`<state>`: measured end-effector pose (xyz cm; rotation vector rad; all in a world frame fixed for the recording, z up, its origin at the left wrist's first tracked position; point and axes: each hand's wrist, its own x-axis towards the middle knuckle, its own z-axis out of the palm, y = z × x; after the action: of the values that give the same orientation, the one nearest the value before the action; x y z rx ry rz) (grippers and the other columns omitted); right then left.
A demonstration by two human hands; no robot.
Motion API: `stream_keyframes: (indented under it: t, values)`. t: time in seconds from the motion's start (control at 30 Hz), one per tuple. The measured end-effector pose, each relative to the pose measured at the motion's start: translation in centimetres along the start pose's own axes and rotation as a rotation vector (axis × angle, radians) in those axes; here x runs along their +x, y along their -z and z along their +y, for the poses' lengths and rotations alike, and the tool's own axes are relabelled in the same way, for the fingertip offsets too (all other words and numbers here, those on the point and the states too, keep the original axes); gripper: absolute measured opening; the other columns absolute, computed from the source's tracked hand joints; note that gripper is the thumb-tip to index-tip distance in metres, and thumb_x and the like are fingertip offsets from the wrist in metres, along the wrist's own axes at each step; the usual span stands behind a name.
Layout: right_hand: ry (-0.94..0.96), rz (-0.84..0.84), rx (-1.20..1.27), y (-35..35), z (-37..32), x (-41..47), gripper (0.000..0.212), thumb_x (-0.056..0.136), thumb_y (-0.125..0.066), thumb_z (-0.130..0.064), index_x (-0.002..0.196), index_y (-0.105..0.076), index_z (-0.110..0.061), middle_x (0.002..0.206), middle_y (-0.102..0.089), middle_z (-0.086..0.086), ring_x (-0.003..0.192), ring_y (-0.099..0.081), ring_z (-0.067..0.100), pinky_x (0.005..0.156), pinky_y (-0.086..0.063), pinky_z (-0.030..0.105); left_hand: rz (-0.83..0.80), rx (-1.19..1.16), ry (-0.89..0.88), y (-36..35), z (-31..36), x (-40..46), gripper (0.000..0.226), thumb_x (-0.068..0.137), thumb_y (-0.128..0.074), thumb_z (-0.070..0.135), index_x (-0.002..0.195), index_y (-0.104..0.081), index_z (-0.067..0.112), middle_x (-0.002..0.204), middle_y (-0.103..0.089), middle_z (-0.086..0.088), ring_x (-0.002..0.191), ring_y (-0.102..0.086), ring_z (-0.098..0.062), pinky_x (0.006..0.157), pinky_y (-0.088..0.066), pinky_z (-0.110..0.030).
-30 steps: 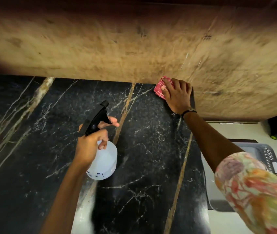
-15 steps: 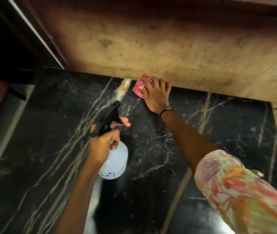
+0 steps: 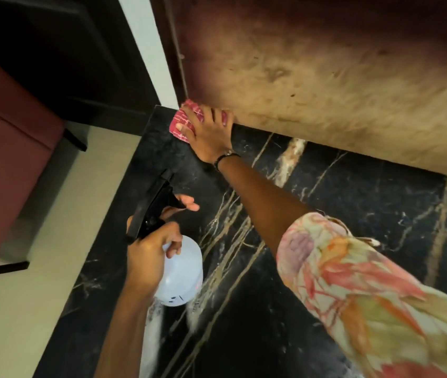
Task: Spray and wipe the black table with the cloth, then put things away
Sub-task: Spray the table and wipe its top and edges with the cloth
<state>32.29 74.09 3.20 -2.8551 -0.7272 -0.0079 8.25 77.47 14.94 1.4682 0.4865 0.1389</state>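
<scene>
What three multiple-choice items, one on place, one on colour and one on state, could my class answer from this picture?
1. Where is the cloth?
A. far corner of the table, by the wall
B. on the floor
C. on the chair

2. What colour is the spray bottle head?
A. white
B. black
C. red

3. What is the left hand doing?
A. lying flat
B. hanging free
C. holding the bottle

Answers: 1 A, the right hand presses it there; 2 B, the trigger part is black; 3 C, fingers curl round its neck.
</scene>
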Motion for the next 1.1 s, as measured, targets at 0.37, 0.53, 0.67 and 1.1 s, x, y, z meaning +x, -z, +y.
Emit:
stream_keyframes:
  t: [0.37,0.53,0.67,1.1]
  values:
    - [0.338,0.022,-0.028,-1.0,-0.7,1.7,0.055,0.095,-0.031,-0.06,0.145,-0.032,-0.039,0.151,-0.034,-0.004,0.136,-0.031,0.022,0.115,-0.012,0.046,0.004,0.048,0.012,1.5,-0.2,0.0,0.037,0.053,-0.052,0.024,0.083,-0.074,0.024,0.055,-0.035,-0.031,0.041,-0.029,-0.015,0.049,-0.034,-0.023]
    - [0.198,0.129,0.055,0.0,4.3,-3.6,0.055,0.091,-0.028,-0.06,0.137,-0.047,-0.037,0.137,-0.052,0.0,0.127,-0.044,0.025,0.112,-0.021,0.048,0.002,0.064,0.038,-0.8,-0.2,-1.0,0.025,0.06,-0.05,0.008,0.061,-0.069,0.024,0.042,-0.048,0.0,0.04,-0.032,-0.012,0.05,-0.038,-0.024]
    - [0.094,0.14,0.042,1.7,10.2,-8.6,0.055,0.092,-0.029,-0.059,0.138,-0.046,-0.035,0.139,-0.052,0.002,0.129,-0.043,0.028,0.112,-0.021,0.048,0.021,0.052,0.087,-3.5,0.0,-2.6,0.011,0.051,-0.054,0.016,0.049,-0.056,0.006,0.042,-0.04,-0.014,0.039,-0.033,-0.012,0.051,-0.039,-0.023]
    - [-0.224,0.15,-0.01,7.1,30.6,-25.7,0.059,0.093,-0.026,-0.059,0.139,-0.047,-0.029,0.141,-0.049,0.007,0.132,-0.04,0.033,0.113,-0.024,0.052,-0.177,0.151,0.062,-17.7,-0.1,-11.3,0.028,0.052,-0.051,0.018,0.072,-0.068,0.01,0.067,-0.052,-0.029,0.045,-0.03,-0.019,0.048,-0.034,-0.027]
